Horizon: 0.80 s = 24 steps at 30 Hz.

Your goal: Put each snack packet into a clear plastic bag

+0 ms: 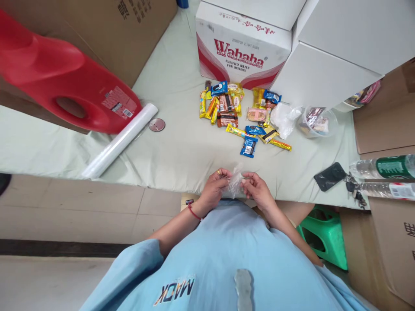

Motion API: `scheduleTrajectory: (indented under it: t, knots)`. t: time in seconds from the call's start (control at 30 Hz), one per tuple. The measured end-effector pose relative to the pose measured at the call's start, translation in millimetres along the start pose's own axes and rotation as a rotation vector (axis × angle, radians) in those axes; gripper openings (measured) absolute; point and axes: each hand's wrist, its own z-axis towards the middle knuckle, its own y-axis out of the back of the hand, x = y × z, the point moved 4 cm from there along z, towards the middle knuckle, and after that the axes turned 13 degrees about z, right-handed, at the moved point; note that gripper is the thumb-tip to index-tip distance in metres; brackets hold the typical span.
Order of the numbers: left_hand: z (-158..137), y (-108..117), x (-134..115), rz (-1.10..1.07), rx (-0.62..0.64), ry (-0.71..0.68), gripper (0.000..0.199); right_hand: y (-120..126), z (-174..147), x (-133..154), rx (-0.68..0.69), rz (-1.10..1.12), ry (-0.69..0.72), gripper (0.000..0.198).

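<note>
Between my two hands, close to the table's front edge, is a crumpled clear plastic bag [236, 183]. My left hand [218, 183] pinches its left side, and my right hand [255, 186] pinches the opposite side with thumb and fingers. Beyond them on the cloth lie a blue snack packet [249, 147], a thin yellow snack stick [238, 130] and another yellow stick [280, 144]. Farther back sits a pile of wrapped snacks [227, 106], brown, yellow and blue. A crumpled white plastic bag [285, 119] rests to their right.
A Wahaha carton [241, 52] stands behind the snacks. At left are a red jug [74, 82], a plastic film roll [123, 140] and a round metal disc [157, 125]. At right are a clear tub [316, 123], a phone [330, 176], keys [355, 188] and bottles [385, 167]. A green stool [337, 242] stands below.
</note>
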Motion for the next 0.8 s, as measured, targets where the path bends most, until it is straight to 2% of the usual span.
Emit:
scheduleTrajectory:
  t: [0.13, 0.23, 0.37, 0.47, 0.53, 0.67, 0.8]
  knots:
    - [0, 6, 2, -0.004, -0.072, -0.049, 0.026, -2, 8, -1, -0.029, 0.046, 0.071, 0.039]
    - [-1, 12, -1, -0.047, -0.067, -0.056, 0.023, 1, 7, 0, -0.081, 0.105, 0.046, 0.045]
    - [-4, 9, -8, -0.087, 0.042, -0.059, 0.025, -2, 3, 1, -0.085, 0.118, -0.034, 0.056]
    - [-6, 0, -8, -0.088, 0.157, -0.054, 0.024, -10, 5, 2, -0.053, 0.092, -0.026, 0.053]
    - [-4, 0, -5, -0.043, 0.101, -0.061, 0.021, -15, 9, 4, -0.039, 0.102, 0.017, 0.048]
    - [5, 14, 0, 0.04, -0.173, -0.1, 0.024, -15, 9, 8, -0.054, 0.15, 0.12, 0.038]
    - [16, 26, -2, 0.0, -0.283, -0.106, 0.027, -7, -1, 7, -0.044, 0.181, 0.17, 0.04]
